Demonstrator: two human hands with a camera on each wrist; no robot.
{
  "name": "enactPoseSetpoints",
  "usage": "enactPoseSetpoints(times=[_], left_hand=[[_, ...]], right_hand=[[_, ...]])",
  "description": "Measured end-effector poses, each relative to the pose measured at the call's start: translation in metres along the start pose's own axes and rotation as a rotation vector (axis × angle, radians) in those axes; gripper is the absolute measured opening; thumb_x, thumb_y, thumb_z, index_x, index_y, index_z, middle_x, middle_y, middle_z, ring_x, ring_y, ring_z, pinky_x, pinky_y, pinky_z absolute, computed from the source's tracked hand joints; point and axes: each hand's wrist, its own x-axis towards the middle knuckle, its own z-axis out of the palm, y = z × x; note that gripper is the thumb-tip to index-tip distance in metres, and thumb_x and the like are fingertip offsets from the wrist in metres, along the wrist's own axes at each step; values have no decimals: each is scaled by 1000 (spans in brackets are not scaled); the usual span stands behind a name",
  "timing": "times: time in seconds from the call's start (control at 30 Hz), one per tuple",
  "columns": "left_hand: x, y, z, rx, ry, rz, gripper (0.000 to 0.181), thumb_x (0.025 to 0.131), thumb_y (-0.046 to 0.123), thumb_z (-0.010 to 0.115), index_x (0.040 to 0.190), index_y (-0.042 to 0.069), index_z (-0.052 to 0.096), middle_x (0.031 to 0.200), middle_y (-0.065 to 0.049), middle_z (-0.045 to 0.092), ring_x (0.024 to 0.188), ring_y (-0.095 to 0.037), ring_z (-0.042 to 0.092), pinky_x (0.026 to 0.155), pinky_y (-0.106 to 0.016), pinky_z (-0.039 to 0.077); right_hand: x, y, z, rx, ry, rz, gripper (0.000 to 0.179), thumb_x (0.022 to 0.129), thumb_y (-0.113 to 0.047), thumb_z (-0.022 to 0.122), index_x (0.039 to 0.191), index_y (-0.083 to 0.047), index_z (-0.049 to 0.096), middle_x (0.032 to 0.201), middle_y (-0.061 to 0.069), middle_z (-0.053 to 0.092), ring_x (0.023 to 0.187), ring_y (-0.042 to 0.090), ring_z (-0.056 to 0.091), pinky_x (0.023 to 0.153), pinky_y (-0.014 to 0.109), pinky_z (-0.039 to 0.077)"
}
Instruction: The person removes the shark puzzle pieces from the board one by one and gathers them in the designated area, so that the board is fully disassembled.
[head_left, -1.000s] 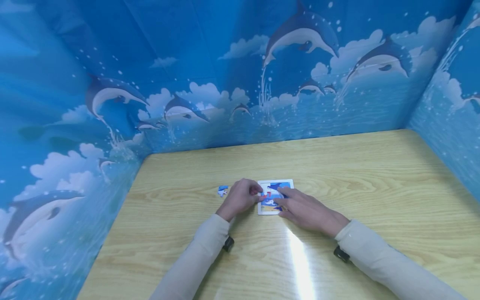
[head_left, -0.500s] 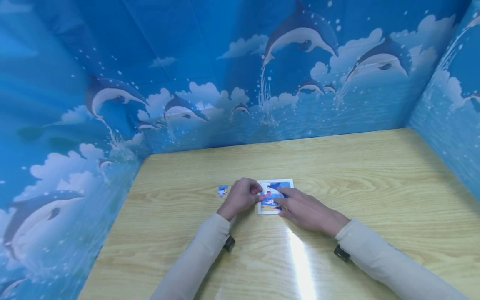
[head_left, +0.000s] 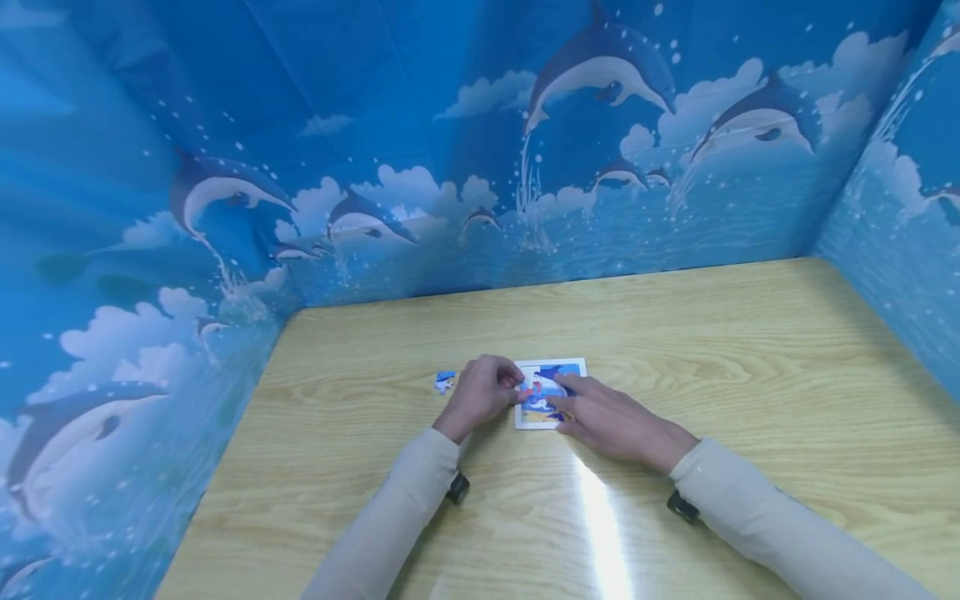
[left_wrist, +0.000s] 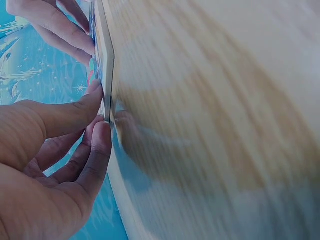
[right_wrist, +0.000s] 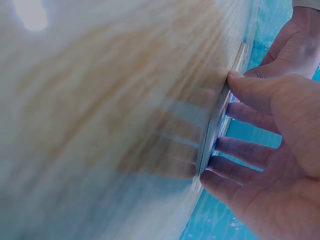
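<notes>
A small jigsaw puzzle [head_left: 555, 364] in a white frame lies flat on the table, its sea picture partly covered by both hands. My left hand [head_left: 486, 390] holds the puzzle's left edge with curled fingers; in the left wrist view its thumb [left_wrist: 92, 95] lies on the picture side and the fingertips meet the frame's corner. Whether a piece is under that thumb is hidden. My right hand [head_left: 615, 417] rests across the puzzle's right half with fairly straight, spread fingers; in the right wrist view its thumb [right_wrist: 245, 87] touches one edge. A loose puzzle piece [head_left: 445, 382] lies left of my left hand.
The wood-grain table [head_left: 360, 350] has a bright light reflection in front of the puzzle. A blue dolphin-print sheet [head_left: 420, 167] walls the table at the back and both sides. Each wrist carries a small black device [head_left: 457, 487] under the sleeve cuff.
</notes>
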Motion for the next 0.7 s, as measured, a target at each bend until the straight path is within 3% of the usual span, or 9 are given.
enactPoseSetpoints(times=[0.7], left_hand=[[-2,2,-1,-50,53,-36,9,83,14,84,88,14,78,80,5,71,74,-8,66,75,-27,56]], right_hand=[[0,1,0,12,15,-12,46,98,-23,69,134,4,61,150,31,42,135,45,45,109,56,40]])
